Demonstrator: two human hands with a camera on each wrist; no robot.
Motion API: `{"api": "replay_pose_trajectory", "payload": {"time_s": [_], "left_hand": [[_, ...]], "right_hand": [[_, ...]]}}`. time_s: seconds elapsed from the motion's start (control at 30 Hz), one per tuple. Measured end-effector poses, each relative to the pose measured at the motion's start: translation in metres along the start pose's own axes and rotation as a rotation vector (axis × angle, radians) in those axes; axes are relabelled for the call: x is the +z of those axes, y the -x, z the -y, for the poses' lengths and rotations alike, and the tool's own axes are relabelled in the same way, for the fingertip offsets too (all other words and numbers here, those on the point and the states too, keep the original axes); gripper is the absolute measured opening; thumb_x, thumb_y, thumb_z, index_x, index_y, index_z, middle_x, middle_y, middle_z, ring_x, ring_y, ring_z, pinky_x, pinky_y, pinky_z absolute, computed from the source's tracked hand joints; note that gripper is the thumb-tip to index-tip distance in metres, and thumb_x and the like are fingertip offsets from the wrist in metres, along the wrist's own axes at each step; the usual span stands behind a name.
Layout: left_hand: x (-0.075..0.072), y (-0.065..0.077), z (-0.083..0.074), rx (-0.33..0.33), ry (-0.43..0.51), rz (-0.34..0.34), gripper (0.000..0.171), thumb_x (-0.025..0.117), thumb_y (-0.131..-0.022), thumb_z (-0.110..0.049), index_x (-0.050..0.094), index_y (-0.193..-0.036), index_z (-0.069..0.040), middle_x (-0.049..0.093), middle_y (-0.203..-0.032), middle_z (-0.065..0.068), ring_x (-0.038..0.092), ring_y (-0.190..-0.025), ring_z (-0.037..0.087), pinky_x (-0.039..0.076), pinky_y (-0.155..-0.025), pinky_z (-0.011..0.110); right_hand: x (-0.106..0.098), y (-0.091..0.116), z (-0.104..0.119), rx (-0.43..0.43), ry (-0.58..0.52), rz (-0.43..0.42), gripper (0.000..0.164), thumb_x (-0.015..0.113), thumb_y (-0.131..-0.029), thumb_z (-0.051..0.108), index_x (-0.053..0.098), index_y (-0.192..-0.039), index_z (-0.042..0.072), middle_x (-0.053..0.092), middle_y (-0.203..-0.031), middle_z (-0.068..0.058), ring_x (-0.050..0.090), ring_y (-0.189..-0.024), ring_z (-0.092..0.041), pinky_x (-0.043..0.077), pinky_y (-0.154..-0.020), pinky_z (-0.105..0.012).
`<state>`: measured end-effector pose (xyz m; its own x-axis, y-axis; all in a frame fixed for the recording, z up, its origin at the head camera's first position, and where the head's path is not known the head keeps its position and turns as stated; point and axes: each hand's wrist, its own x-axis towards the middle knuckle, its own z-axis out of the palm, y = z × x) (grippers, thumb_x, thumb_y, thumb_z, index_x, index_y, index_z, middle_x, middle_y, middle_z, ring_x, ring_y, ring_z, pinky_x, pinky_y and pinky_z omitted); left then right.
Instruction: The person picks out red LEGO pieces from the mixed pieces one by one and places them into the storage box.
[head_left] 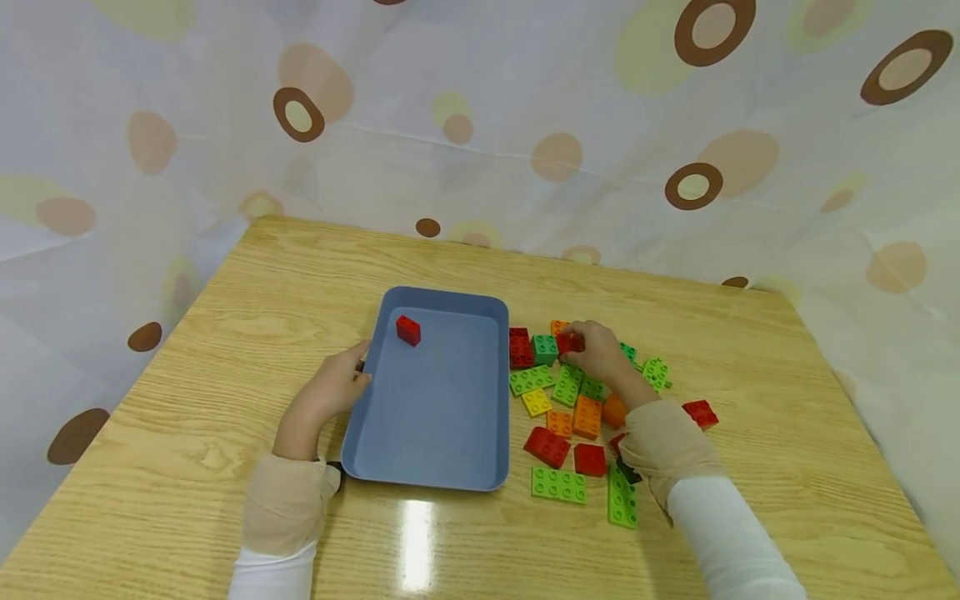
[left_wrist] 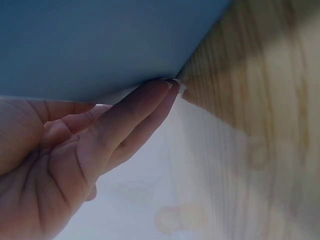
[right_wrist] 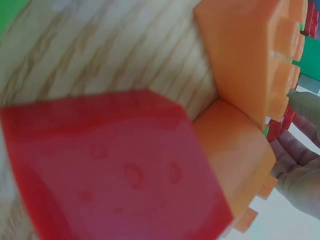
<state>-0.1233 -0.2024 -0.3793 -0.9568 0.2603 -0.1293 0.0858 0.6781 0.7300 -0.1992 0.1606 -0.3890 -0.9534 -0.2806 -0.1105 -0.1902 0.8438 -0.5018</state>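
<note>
A blue-grey tray (head_left: pixel 435 483) lies on the table, with a red toy brick (head_left: pixel 408 330) standing near its far left corner. My left hand (head_left: pixel 339 385) holds the tray's left side, thumb at the rim; in the left wrist view its fingers (left_wrist: pixel 132 117) reach along the outer wall down to the tabletop. At the far side of the brick pile my right hand (head_left: pixel 600 354) pinches a red brick (head_left: pixel 570 342), partly hidden by the fingers. Beside that brick stands a green brick (head_left: pixel 545 348). The right wrist view shows the right hand (right_wrist: pixel 300 155) at its right edge.
Several loose bricks spread right of the tray: dark red (head_left: pixel 521 350), yellow (head_left: pixel 537 402), orange (head_left: pixel 587 417), red (head_left: pixel 547 447) and light green plates (head_left: pixel 558 485). One red brick (head_left: pixel 701 414) lies apart at the right. A patterned curtain (head_left: pixel 480 142) hangs behind the wooden table (head_left: pixel 300 267).
</note>
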Motion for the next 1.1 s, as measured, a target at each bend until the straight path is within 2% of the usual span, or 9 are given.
{"api": "replay_pose_trajectory", "payload": {"time_s": [0.47, 0.83, 1.1], "left_hand": [[-0.001, -0.001, 0.001, 0.005, 0.010, 0.004, 0.050, 0.042, -0.086, 0.001, 0.025, -0.131, 0.010, 0.049, -0.110, 0.036, 0.051, -0.097, 0.039, 0.048, -0.075, 0.043], [-0.001, -0.002, 0.006, 0.023, 0.007, 0.004, 0.051, 0.044, -0.084, 0.001, 0.025, -0.130, 0.012, 0.052, -0.105, 0.036, 0.053, -0.093, 0.038, 0.048, -0.073, 0.041], [-0.001, -0.002, 0.005, -0.001, 0.008, 0.020, 0.051, 0.044, -0.085, 0.001, 0.024, -0.130, 0.012, 0.051, -0.106, 0.036, 0.053, -0.092, 0.036, 0.048, -0.072, 0.040]], "right_hand": [[-0.001, 0.002, 0.000, 0.039, -0.015, -0.038, 0.036, 0.060, -0.080, 0.005, 0.052, -0.115, 0.000, 0.051, -0.107, -0.024, 0.049, -0.094, -0.033, 0.046, -0.075, -0.044], [-0.007, 0.005, 0.003, 0.020, -0.016, -0.050, 0.038, 0.059, -0.081, 0.008, 0.050, -0.117, -0.001, 0.049, -0.109, -0.025, 0.048, -0.095, -0.035, 0.047, -0.074, -0.045], [-0.012, 0.005, 0.005, 0.024, -0.024, -0.048, 0.038, 0.058, -0.082, 0.008, 0.049, -0.118, -0.001, 0.049, -0.109, -0.025, 0.048, -0.095, -0.036, 0.047, -0.074, -0.045]]}}
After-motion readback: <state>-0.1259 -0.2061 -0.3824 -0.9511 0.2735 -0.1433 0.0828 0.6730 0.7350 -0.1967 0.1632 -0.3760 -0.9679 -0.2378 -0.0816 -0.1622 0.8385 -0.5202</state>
